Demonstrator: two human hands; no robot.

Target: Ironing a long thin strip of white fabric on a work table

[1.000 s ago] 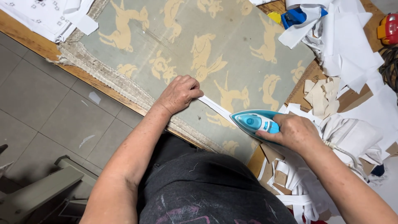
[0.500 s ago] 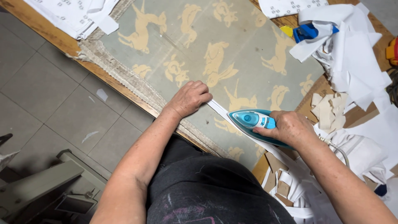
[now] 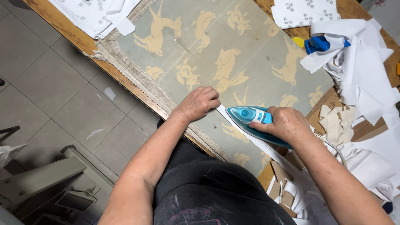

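Note:
My right hand (image 3: 286,123) grips the handle of a turquoise steam iron (image 3: 247,116), its tip pointing left along a narrow white fabric strip (image 3: 266,146). My left hand (image 3: 200,103) presses the strip's near end flat with curled fingers, just left of the iron's tip. Both rest on a grey-green pad printed with tan deer (image 3: 233,62) that covers the wooden table (image 3: 71,31).
Heaps of white strips and cloth (image 3: 362,71) lie at the right, with a blue and yellow tool (image 3: 318,43) among them. Cardboard pieces (image 3: 337,121) sit by the iron. Dotted white fabric (image 3: 98,12) lies top left. A tiled floor (image 3: 50,91) and a grey machine (image 3: 46,179) are at the left.
The iron has slid left along the strip toward my left hand, which stays pressed on the strip's end. The view has shifted slightly.

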